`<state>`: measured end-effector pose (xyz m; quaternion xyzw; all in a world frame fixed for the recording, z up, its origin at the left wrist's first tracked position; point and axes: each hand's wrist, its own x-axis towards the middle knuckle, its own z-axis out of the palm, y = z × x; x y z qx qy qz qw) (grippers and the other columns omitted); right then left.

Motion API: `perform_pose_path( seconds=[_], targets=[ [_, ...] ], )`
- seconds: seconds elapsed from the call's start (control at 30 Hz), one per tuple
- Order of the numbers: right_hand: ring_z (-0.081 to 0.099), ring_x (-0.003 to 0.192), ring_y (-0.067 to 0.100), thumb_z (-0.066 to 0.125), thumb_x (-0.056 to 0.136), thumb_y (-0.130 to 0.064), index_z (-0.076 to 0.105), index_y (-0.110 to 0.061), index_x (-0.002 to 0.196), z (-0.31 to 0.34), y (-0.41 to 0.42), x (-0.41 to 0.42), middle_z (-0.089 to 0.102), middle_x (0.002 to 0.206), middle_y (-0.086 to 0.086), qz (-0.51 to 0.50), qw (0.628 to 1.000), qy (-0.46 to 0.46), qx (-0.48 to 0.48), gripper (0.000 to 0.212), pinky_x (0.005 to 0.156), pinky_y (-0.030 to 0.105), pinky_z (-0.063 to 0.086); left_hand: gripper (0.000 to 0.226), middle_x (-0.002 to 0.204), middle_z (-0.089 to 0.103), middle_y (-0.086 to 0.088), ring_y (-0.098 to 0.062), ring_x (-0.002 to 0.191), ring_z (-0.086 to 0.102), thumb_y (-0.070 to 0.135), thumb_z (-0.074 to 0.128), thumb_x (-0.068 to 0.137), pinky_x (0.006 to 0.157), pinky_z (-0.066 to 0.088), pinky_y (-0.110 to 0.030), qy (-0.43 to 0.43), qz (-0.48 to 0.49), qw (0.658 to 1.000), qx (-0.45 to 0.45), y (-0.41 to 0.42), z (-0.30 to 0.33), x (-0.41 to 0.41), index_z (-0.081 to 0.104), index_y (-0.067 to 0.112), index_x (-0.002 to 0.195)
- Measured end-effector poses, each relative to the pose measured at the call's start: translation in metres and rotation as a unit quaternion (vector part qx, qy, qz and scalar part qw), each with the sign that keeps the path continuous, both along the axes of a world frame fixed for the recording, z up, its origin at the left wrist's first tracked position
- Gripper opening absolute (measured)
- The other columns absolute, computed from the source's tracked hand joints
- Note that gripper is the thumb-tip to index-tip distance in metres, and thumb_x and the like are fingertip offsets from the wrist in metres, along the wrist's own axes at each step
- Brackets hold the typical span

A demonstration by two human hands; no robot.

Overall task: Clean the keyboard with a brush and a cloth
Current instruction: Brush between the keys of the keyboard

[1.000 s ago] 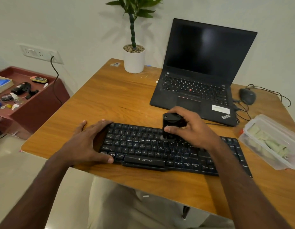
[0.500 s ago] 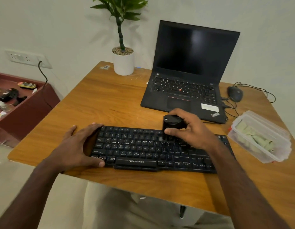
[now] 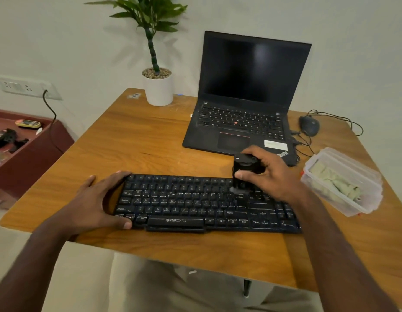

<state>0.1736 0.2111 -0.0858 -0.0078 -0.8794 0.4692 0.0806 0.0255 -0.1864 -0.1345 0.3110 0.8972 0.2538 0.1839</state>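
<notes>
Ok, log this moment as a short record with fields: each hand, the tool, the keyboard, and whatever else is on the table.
left hand: left hand grips the left end of the keyboard
right hand: right hand holds the brush
brush: black, upright, its lower end on the keys near the top row, right of centre
keyboard: black, flat on the table
cloth: appears folded inside the clear plastic box, at the right
also on table: open laptop with dark screen, mouse, potted plant
</notes>
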Motion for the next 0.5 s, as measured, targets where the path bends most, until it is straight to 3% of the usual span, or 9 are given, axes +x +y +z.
perform_pose_path(
  seconds=[0.07, 0.13, 0.27, 0.4, 0.5],
  targets=[
    [0.064, 0.093, 0.006, 0.076, 0.086, -0.026, 0.06, -0.033, 0.109, 0.004, 0.01, 0.005, 0.064, 0.102, -0.006, -0.038, 0.999, 0.016, -0.005, 0.028, 0.072, 0.021, 0.057, 0.126, 0.164, 0.016, 0.011, -0.002, 0.146, 0.004, 0.099, 0.059, 0.04, 0.121, -0.012, -0.039, -0.004, 0.003, 1.0, -0.021, 0.005, 0.003, 0.0, 0.011, 0.055, 0.149],
    [0.063, 0.093, 0.006, 0.077, 0.087, -0.024, 0.061, -0.028, 0.11, 0.004, 0.009, 0.007, 0.064, 0.102, -0.003, -0.061, 0.997, 0.052, -0.015, 0.028, 0.071, 0.02, 0.055, 0.136, 0.166, 0.002, 0.008, -0.007, 0.15, -0.011, 0.105, 0.046, 0.04, 0.118, -0.018, -0.052, 0.037, 0.009, 0.998, -0.045, 0.026, 0.006, 0.004, 0.008, 0.043, 0.155],
    [0.06, 0.088, 0.002, 0.076, 0.087, -0.021, 0.061, -0.018, 0.109, -0.009, -0.014, 0.004, 0.062, 0.097, -0.008, -0.021, 0.998, 0.062, -0.007, 0.027, 0.07, 0.014, 0.049, 0.143, 0.165, -0.015, 0.006, -0.01, 0.148, -0.027, 0.109, 0.033, 0.044, 0.112, -0.025, -0.061, 0.148, -0.069, 0.984, -0.072, 0.109, 0.021, 0.042, -0.001, 0.031, 0.159],
    [0.062, 0.09, 0.005, 0.077, 0.087, -0.025, 0.061, -0.026, 0.108, -0.012, -0.01, 0.009, 0.064, 0.096, -0.011, -0.028, 0.998, 0.055, 0.013, 0.027, 0.071, 0.015, 0.05, 0.142, 0.165, -0.017, 0.004, -0.012, 0.148, -0.027, 0.105, 0.041, 0.05, 0.111, -0.02, -0.067, 0.169, -0.162, 0.966, -0.109, 0.175, 0.018, 0.07, -0.007, 0.026, 0.158],
    [0.061, 0.091, -0.006, 0.077, 0.087, -0.025, 0.057, -0.03, 0.108, -0.003, 0.003, 0.018, 0.063, 0.094, -0.015, -0.08, 0.995, 0.056, 0.034, 0.029, 0.07, 0.009, 0.048, 0.142, 0.167, -0.008, 0.005, -0.014, 0.152, -0.016, 0.1, 0.05, 0.052, 0.112, -0.014, -0.07, 0.143, -0.17, 0.965, -0.139, 0.192, 0.013, 0.071, -0.007, 0.025, 0.158]
  ],
)
